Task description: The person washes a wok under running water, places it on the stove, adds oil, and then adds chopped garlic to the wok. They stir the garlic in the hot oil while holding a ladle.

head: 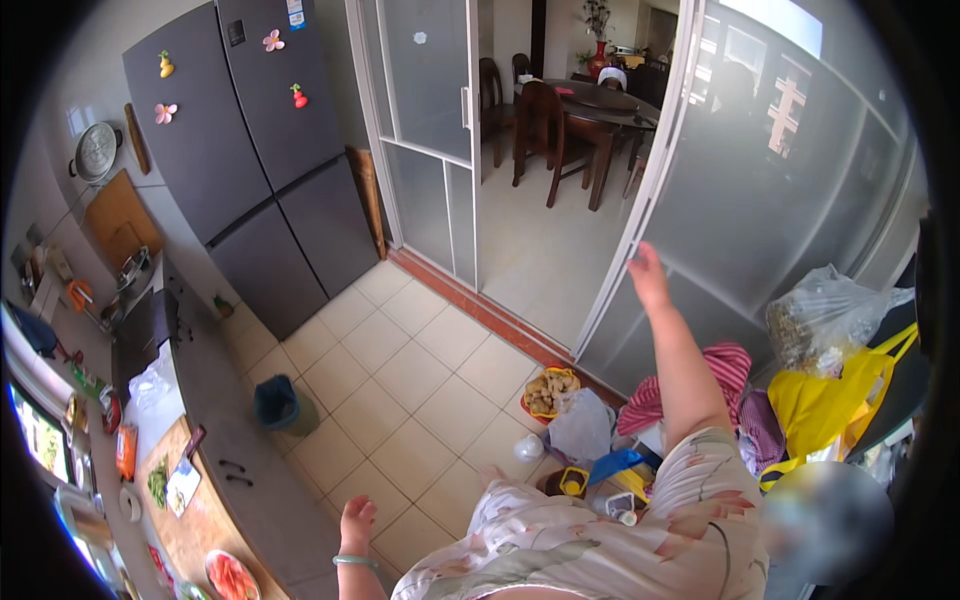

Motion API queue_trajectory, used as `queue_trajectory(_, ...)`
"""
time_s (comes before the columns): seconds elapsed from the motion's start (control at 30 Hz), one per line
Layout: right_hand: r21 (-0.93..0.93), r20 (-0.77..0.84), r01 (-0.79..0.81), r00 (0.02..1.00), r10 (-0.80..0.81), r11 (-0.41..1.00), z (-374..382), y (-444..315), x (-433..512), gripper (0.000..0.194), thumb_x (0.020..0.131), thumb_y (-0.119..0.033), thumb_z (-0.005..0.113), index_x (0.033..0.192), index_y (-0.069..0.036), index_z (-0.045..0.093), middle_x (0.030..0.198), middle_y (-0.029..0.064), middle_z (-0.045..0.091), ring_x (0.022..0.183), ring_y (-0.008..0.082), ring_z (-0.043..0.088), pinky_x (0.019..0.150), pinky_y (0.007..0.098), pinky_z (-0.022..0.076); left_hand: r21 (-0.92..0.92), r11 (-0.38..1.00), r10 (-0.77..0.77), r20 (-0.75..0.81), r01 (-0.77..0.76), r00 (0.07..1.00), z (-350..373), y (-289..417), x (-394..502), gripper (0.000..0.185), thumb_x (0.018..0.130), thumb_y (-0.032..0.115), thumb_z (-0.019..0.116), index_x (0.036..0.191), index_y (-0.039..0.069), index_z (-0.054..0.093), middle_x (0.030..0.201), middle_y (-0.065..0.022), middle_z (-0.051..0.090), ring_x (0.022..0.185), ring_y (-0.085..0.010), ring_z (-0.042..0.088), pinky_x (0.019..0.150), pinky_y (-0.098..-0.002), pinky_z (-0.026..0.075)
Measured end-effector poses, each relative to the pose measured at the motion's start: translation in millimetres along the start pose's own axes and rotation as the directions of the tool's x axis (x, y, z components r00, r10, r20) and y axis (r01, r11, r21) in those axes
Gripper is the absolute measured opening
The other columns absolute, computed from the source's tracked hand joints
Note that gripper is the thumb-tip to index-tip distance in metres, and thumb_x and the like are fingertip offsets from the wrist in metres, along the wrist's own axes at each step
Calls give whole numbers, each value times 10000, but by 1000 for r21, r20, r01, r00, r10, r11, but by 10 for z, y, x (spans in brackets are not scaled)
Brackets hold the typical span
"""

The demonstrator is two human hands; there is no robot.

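My right hand [649,276] is raised at the end of an outstretched arm, fingers apart, over the edge of a frosted glass sliding door [720,225]. Whether the fingertips touch the door frame [637,225] cannot be made out. Nothing shows in that hand. Low in the view, my left hand [358,517] hangs above the tiled floor [420,420], fingers loosely bent and holding nothing. A pale green bangle [355,560] circles its wrist. The kitchen counter lies to its left, with a wooden cutting board [217,517], a cleaver [186,472] and chopped greens [158,482].
A grey refrigerator [202,127] and a bin [289,405] stand to the left. Beyond the doorway are a round dining table [592,101] and chairs. Along the right, a basket of ginger [551,394], plastic bags [585,427] and a yellow bag [817,409] crowd the floor and shelf.
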State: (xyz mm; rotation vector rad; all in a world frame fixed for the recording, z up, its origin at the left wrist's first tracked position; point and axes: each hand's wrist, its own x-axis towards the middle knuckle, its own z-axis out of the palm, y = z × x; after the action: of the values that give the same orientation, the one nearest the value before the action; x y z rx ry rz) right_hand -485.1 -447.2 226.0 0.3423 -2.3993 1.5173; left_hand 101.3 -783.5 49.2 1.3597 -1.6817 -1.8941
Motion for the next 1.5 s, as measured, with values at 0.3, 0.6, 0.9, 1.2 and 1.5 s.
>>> queue_trajectory(0.3, -394, -334, 27, 927, -171, 919, 213, -229, 2272, 538, 753, -172, 624, 1232, -44, 416, 1223, 192, 457, 1146, 352, 421, 977, 383, 342, 135, 979, -139, -120, 155, 983, 61, -278, 1468, 327, 770, 144, 619, 1080, 56, 564, 858, -42, 619, 722, -156, 586, 617, -287, 460)
queue_trajectory(0.6, -389, -682, -138, 708, -184, 911, 216, -90, 3565, 467, 744, -103, 609, 1187, -57, 467, 1307, 212, 349, 1211, 345, 341, 1024, 389, 264, 625, 709, -376, -57, 326, 925, 483, -146, 2474, 256, 765, 230, 605, 978, 88, 608, 894, -55, 633, 792, -200, 600, 688, -306, 471)
queue_trajectory(0.9, -430, -770, -250, 603, -208, 868, 531, -112, 3783, 345, 743, -280, 629, 1039, -104, 603, 1335, 298, 222, 1252, 411, 236, 1043, 420, 201, 654, 725, -338, 63, 217, 939, 910, 319, 3265, 310, 737, 294, 602, 964, 84, 624, 935, -73, 639, 876, -210, 606, 777, -300, 469)
queue_trajectory(1.2, -470, -741, -226, 625, -243, 853, 918, -196, 3905, 353, 705, -256, 665, 1018, -106, 600, 1341, 319, 164, 1266, 424, 177, 1045, 427, 174, 668, 744, -164, 138, 31, 977, 1505, 1525, 3824, 427, 739, 285, 639, 1047, -2, 567, 880, -119, 642, 787, -190, 623, 718, -298, 493)
queue_trajectory(1.5, -382, -599, -142, 790, -128, 913, 1504, -572, 3934, 305, 719, -213, 654, 1005, -125, 596, 1383, 322, 81, 1309, 415, 107, 1070, 379, 134, 679, 732, -179, 103, 62, 978, 1245, 1036, 3712, 367, 750, 322, 624, 997, 50, 628, 927, -124, 651, 852, -212, 626, 780, -302, 475)
